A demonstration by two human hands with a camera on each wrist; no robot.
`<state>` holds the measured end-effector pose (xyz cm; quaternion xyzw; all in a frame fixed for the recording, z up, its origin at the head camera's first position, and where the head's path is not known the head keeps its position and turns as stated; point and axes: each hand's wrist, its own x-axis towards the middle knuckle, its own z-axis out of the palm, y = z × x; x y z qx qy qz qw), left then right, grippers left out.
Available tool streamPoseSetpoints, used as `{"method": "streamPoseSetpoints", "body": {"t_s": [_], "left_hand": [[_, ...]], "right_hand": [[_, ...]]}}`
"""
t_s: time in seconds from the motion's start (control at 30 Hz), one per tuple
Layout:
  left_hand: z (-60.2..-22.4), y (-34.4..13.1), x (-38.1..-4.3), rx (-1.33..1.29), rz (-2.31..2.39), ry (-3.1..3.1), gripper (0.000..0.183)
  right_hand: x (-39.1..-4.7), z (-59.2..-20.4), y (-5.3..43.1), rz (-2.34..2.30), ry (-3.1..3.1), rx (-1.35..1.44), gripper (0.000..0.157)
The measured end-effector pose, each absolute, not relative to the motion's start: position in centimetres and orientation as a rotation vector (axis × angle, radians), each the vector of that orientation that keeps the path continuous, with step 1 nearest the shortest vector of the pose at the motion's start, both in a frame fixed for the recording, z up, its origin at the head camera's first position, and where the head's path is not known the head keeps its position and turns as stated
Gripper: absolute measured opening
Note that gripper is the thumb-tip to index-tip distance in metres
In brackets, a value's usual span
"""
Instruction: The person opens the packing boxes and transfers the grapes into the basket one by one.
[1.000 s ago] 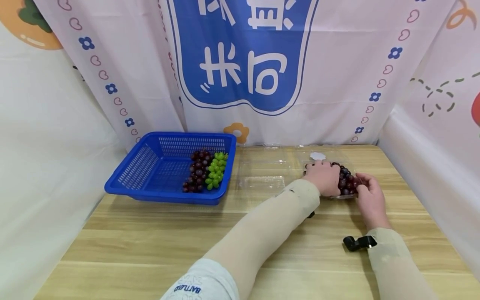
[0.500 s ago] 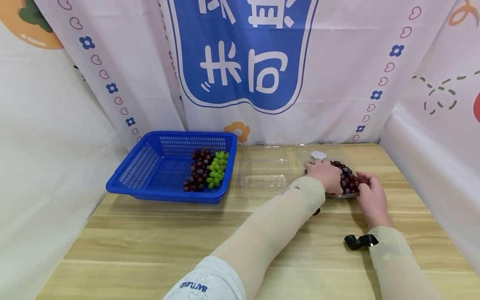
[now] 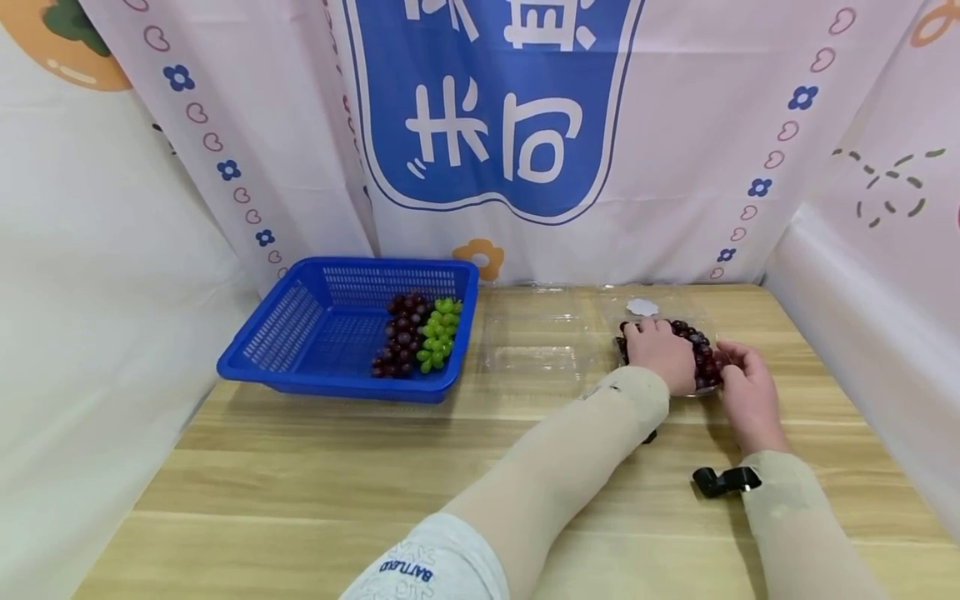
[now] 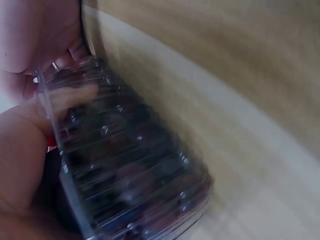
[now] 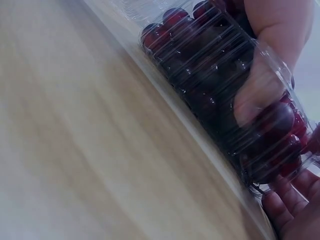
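Note:
Dark red grapes (image 3: 701,346) fill a clear plastic box (image 5: 205,95) at the right of the table. From above, my left hand (image 3: 662,357) reaches into this box and grips the grape bunch, its thumb (image 5: 255,95) showing through the clear ribbed wall. Its far fingertips are partly hidden among the fruit. My right hand (image 3: 752,398) holds the box's right end, thumb near the rim and fingers (image 5: 285,200) low at the corner. The left wrist view is blurred, with the grapes showing dark through the box side.
A blue plastic basket (image 3: 262,375) stands at the left, holding a dark grape bunch (image 3: 401,337) and a green grape bunch (image 3: 440,335). Another clear plastic box (image 3: 536,358) lies open between basket and hands. A patterned cloth (image 3: 675,167) hangs behind the table.
My left hand has shifted slightly to the right over the grapes. The right hand keeps its hold on the box end. The head view has tilted a little.

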<state>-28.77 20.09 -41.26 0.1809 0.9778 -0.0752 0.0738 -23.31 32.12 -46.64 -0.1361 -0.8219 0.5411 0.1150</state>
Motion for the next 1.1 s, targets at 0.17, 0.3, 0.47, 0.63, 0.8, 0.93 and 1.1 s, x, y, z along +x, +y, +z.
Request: {"method": "streamPoseSetpoints", "body": {"t_s": [0.17,0.3,0.47,0.63,0.8,0.93,1.1], "left_hand": [[-42.5,19.4,-29.1,0.578,-0.098,2.964,0.041],[-43.1,18.7,-28.9,0.594,0.078,2.999,0.048],[-42.9,17.6,-28.4,0.588,0.322,3.012,0.05],[-42.6,16.7,-28.3,0.595,0.565,3.017,0.046],[-42.3,16.1,-28.5,0.583,0.735,2.994,0.038],[-41.7,15.6,-28.9,0.563,1.06,2.847,0.024],[-40.9,14.6,-29.7,0.381,1.663,2.327,0.028]], "right_hand": [[-23.2,-47.1,32.1,1.615,-2.402,-0.407,0.05],[-22.7,-47.2,32.4,1.652,-2.391,-0.41,0.05],[-22.3,-47.1,32.7,1.598,-2.434,-0.374,0.069],[-22.5,-47.1,32.9,1.585,-2.421,-0.371,0.074],[-22.8,-47.1,32.9,1.545,-2.433,-0.341,0.073],[-22.9,-47.0,33.1,1.475,-2.473,-0.289,0.07],[-23.0,-46.8,33.1,1.446,-2.48,-0.262,0.068]]}}
